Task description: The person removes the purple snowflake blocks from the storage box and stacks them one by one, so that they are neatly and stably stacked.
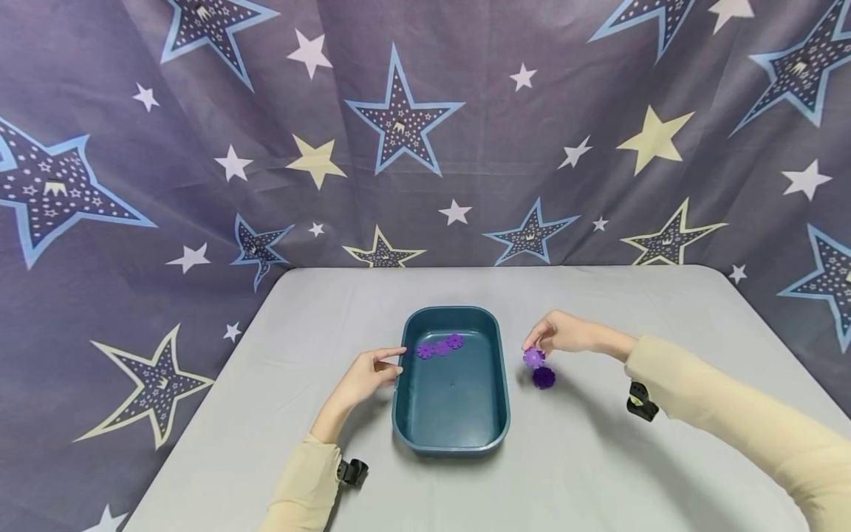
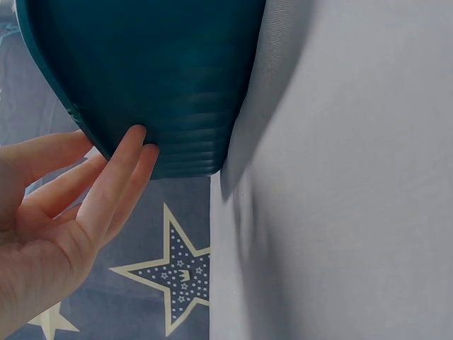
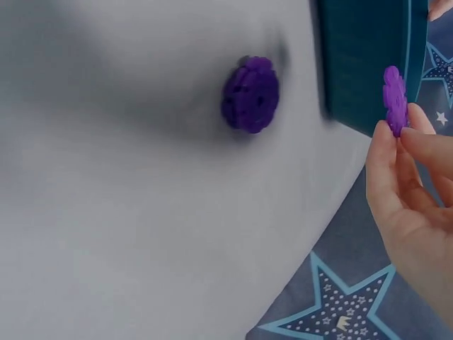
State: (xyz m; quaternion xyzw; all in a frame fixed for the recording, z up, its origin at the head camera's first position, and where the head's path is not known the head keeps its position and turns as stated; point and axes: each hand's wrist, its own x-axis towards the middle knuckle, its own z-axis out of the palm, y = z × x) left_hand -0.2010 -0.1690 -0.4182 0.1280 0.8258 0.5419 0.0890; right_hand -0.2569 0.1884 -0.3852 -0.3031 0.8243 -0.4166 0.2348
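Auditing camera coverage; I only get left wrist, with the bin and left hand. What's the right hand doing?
Observer: The right hand is pinching a light purple flower piece.
Operator: And inside?
Observer: Three purple flower shapes sit in a row near the far end of the bin.
Operator: Any outside, besides the held one?
Observer: Yes, a dark purple flower shape lies on the table, right of the bin.

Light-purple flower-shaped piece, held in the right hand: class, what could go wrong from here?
The light-purple piece is only pinched by the right hand, so it might slip and land outside the dark-teal rectangular tray. The dark-purple flower shape close by on the grey table could be knocked. The left hand touches the tray's edge, so a push might shift it.
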